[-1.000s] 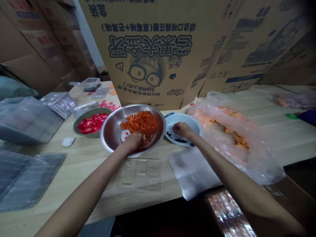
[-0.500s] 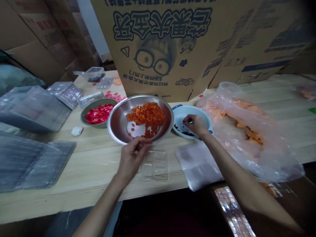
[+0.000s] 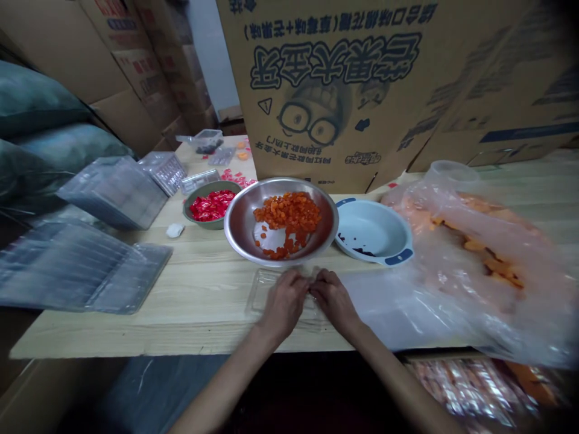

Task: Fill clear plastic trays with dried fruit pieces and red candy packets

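My left hand (image 3: 288, 300) and my right hand (image 3: 333, 299) meet over a clear plastic tray (image 3: 259, 292) at the table's front. Both have their fingers pinched together; whatever they hold is too small or too hidden to make out. Just beyond them stands a steel bowl (image 3: 235, 232) with a heap of small orange pieces (image 3: 294, 214). To its right, a pale blue basin (image 3: 384, 226) holds a few dark bits (image 3: 363, 251). A stack of clear plastic bags (image 3: 393, 307) lies to the right of my right hand.
A green bowl (image 3: 189, 212) of red wrapped pieces (image 3: 212, 205) stands left of the steel bowl. Stacked clear plastic trays (image 3: 85, 265) fill the left side. A large carton (image 3: 335, 120) rises behind. On the right lies a big plastic bag (image 3: 479, 289) with orange contents.
My right hand has left the blue basin and come to my left hand over the clear tray. My left hand has moved from the steel bowl's near rim down to the tray. The view has shifted.
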Demonstrator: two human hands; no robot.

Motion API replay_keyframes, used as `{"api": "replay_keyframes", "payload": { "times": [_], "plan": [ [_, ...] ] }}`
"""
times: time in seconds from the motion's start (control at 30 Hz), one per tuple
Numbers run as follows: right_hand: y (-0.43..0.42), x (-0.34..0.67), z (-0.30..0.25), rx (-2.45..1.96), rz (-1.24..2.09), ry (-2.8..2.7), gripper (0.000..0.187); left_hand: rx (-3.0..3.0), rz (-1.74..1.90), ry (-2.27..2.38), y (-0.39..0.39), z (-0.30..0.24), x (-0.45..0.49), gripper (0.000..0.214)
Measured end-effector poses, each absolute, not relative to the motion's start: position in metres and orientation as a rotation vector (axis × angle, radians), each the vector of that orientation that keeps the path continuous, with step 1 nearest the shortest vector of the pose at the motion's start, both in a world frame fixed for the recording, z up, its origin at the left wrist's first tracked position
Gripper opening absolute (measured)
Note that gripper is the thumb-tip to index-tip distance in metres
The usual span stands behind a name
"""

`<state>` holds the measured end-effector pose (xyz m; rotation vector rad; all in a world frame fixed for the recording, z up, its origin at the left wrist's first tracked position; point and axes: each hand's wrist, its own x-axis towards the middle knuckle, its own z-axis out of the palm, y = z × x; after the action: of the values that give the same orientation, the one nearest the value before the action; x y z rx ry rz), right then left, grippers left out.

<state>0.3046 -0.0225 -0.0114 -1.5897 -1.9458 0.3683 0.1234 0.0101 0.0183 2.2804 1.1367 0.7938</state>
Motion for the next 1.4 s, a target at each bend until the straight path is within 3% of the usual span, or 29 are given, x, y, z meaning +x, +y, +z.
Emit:
{"api": "replay_keyframes", "payload": {
  "times": [0.1, 0.23, 0.33, 0.5, 0.6, 0.7, 0.9, 1.03, 1.13, 1.23, 1.4],
  "plan": [
    [-0.024, 0.312, 0.011, -1.532, 0.343, -1.939, 0.023, 2.291, 0.794, 1.25, 0.049, 0.052, 0.103, 0.026],
    [0.001, 0.314, 0.062, -1.468, 0.239, -1.845, 0.025, 2.346, 0.244, 1.468, 0.13, 0.065, 0.102, 0.023],
    [0.051, 0.305, 0.086, -1.656, 0.243, -2.075, 0.025, 2.329, 0.068, 1.388, 0.17, 0.052, 0.12, 0.023],
    [0.136, 0.28, 0.071, -1.893, 0.408, -2.378, 0.024, 2.306, -0.041, 1.35, 0.19, 0.029, 0.136, 0.014],
    [0.158, 0.266, 0.053, -1.925, 0.492, -2.483, 0.021, 2.275, -0.028, 1.369, 0.197, 0.024, 0.128, 0.02],
    [0.162, 0.256, 0.044, -1.942, 0.519, -2.548, 0.026, 2.235, 0.101, 1.382, 0.202, 0.025, 0.114, 0.005],
    [0.165, 0.255, 0.037, -1.927, 0.497, -2.602, 0.019, 2.029, 0.539, 1.328, 0.19, 0.043, 0.081, 0.005],
    [0.173, 0.254, 0.034, -1.857, 0.417, -2.563, 0.032, 1.717, 0.793, 1.211, 0.163, 0.059, 0.059, 0.02],
    [0.178, 0.247, 0.031, -1.766, 0.428, -2.565, 0.028, 1.352, 0.95, 0.999, 0.129, 0.07, 0.047, 0.024],
    [0.18, 0.241, 0.031, -1.699, 0.481, -2.56, 0.017, 1.298, 0.966, 0.921, 0.086, 0.073, 0.045, 0.028],
    [0.168, 0.249, 0.053, -1.67, 0.422, -2.342, 0.016, 1.721, 0.792, 0.952, 0.015, 0.042, 0.071, 0.016]
  ]
}}
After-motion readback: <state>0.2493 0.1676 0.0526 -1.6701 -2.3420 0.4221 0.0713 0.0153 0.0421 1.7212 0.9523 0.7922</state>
